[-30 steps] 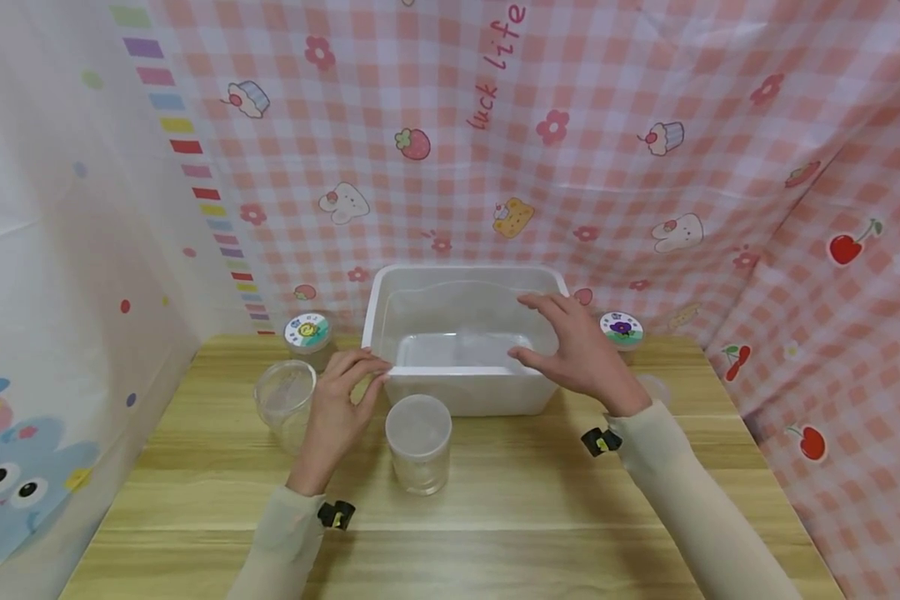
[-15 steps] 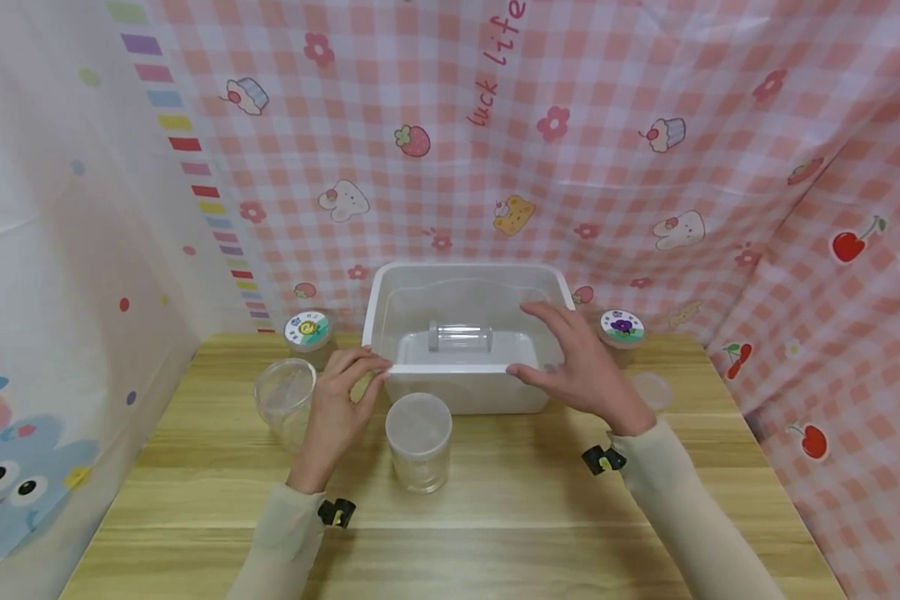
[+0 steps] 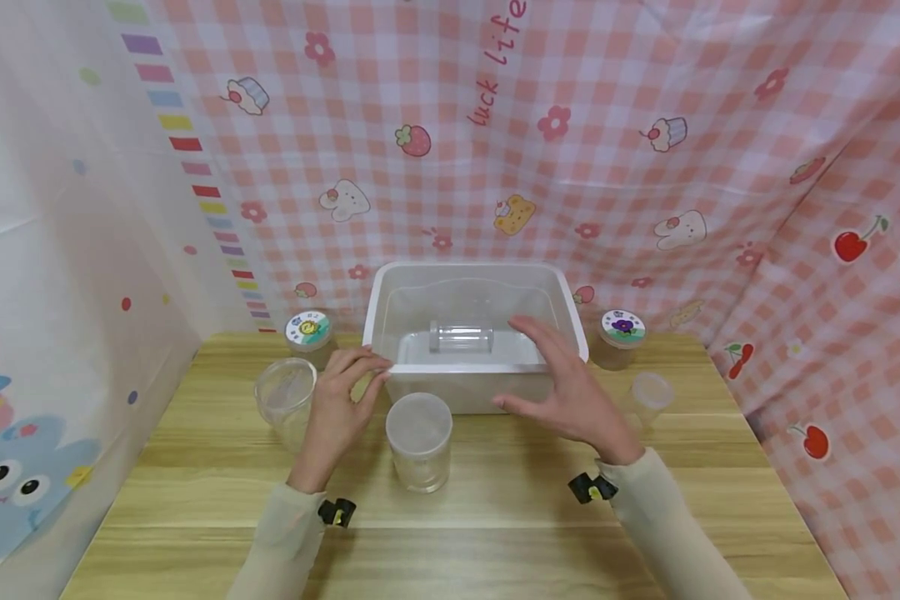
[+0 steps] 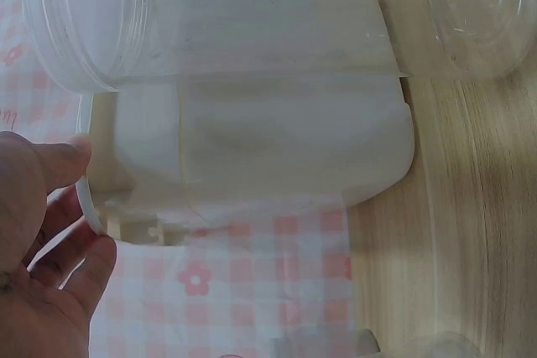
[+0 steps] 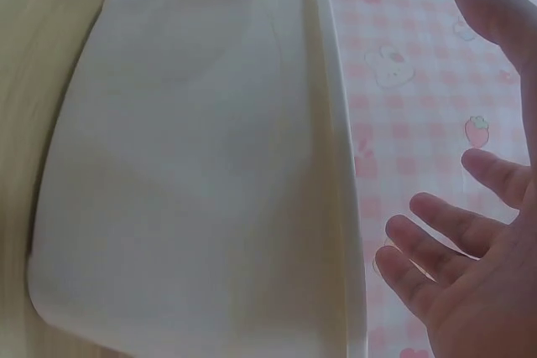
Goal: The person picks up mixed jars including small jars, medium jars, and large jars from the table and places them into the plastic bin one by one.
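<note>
A white bin stands at the back of the table, with a clear jar lying on its side inside. The left hand pinches the bin's front left corner; in the left wrist view, the thumb and fingers are on either side of the rim. Over the bin's front right edge hovers the right hand, thumb and fingers spread, holding nothing. In the right wrist view that hand is apart from the bin wall. A lidded clear jar stands upright before the bin.
Left of the bin stand a clear jar and a jar with a yellow-flower lid. Right of it are a jar with a purple-flower lid and a small translucent-lidded container. A checked cloth hangs behind.
The clear jar has come to lie in the bin, where it was not clearly visible one second ago. The right hand has drawn back toward the front. The left hand has stayed in place.
</note>
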`<state>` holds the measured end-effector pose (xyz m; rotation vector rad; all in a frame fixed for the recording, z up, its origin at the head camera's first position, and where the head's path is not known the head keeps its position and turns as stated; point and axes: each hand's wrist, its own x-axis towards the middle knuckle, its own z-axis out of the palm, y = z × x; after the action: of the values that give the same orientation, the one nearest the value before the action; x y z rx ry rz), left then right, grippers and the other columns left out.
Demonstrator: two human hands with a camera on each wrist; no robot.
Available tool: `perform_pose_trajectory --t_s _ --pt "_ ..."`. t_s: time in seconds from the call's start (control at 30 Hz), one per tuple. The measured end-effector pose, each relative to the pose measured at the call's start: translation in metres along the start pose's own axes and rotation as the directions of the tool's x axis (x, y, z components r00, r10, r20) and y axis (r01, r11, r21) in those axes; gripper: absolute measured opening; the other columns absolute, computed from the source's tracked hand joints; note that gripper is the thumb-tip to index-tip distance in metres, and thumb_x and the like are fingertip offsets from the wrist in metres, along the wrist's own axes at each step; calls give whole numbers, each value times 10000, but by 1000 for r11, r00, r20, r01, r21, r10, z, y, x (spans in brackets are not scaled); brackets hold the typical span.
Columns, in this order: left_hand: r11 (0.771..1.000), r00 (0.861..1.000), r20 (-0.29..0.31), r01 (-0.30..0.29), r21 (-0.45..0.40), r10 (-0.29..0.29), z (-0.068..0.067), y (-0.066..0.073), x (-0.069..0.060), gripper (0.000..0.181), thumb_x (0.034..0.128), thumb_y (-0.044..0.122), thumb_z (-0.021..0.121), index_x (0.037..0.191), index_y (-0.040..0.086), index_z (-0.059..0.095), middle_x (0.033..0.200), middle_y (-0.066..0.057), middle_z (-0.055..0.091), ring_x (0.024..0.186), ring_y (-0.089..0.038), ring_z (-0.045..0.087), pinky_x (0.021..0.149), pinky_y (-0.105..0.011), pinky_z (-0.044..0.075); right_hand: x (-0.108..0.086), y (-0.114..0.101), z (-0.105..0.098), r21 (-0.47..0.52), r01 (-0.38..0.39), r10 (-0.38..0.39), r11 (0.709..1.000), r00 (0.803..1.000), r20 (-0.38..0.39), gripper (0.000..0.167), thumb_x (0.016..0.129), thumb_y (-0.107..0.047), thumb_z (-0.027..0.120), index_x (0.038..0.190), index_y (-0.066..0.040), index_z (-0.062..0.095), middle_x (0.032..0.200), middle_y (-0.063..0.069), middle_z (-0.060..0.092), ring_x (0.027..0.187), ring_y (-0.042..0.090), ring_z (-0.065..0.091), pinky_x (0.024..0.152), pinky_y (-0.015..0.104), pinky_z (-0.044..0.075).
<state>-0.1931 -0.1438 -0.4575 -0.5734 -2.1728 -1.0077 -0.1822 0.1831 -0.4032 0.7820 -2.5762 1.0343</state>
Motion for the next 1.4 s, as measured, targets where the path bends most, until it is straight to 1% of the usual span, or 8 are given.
perform_pose_trajectory --t_s 0.1,0.23,0.43,0.77,0.9,1.17,1.3,1.4 --pt "1000 1000 -4 -5 0 5 1 -1 0 159 840 -13 807 982 50 775 1038 -101 724 1141 -328 634 1043 -422 521 -4 -5 4 23 2 -2 1000 1000 -1 1014 764 -418 906 1592 -287 334 1621 2 402 1489 219 383 1200 540 389" --pt "1000 1000 -2 -6 -8 6 0 0 0 153 846 -7 805 983 54 775 1034 -93 723 1144 -325 633 1039 -407 524 -9 -11 11 73 -16 15 997 1000 14 1042 759 -421 909 1601 -332 301 1633 -23 386 1495 203 381 1203 538 389" --pt "1000 1000 18 18 -11 -18 -1 0 0 129 873 25 792 996 60 777 1045 -86 725 1161 -320 630 1050 -405 518 -16 -17 24 170 -26 20 985 999 38 1089 739 -393 928 1606 -368 269 1642 -92 359 1494 172 394 1209 499 396" --pt "1000 1000 -6 -7 -10 7 0 -2 -2 139 858 1 797 982 60 778 1023 -85 732 1140 -329 641 1031 -397 530 -28 -25 39 311 35 -51 950 998 42 1134 713 -232 949 1622 -209 271 1663 -58 345 1516 203 371 1201 414 422" --pt "1000 1000 -3 -5 -8 5 0 -2 -1 134 862 1 793 984 53 777 1023 -88 730 1144 -340 643 1040 -399 529 -32 -27 45 363 40 -62 931 997 51 1142 698 -188 953 1620 -195 278 1660 -46 355 1516 192 372 1196 380 430" --pt "1000 1000 -3 -4 -7 4 1 1 -2 143 854 -6 797 984 52 775 1031 -98 729 1146 -341 642 1041 -409 530 -41 -25 60 408 36 -75 912 994 79 1122 705 -248 952 1612 -185 296 1652 72 379 1494 217 412 1169 431 456" --pt "1000 1000 3 10 -14 -10 0 1 -2 131 867 10 792 990 53 776 1038 -96 730 1161 -336 638 1058 -402 523 -45 -22 71 432 7 -58 902 993 104 1101 726 -269 944 1613 -203 294 1650 83 380 1486 227 424 1164 449 461" --pt "1000 1000 0 11 -18 -11 0 1 -2 127 868 10 791 988 51 775 1033 -96 731 1162 -340 639 1063 -402 523 -47 -18 83 462 -16 -38 887 994 106 1081 741 -266 938 1609 -176 300 1637 101 396 1464 283 447 1159 446 467"
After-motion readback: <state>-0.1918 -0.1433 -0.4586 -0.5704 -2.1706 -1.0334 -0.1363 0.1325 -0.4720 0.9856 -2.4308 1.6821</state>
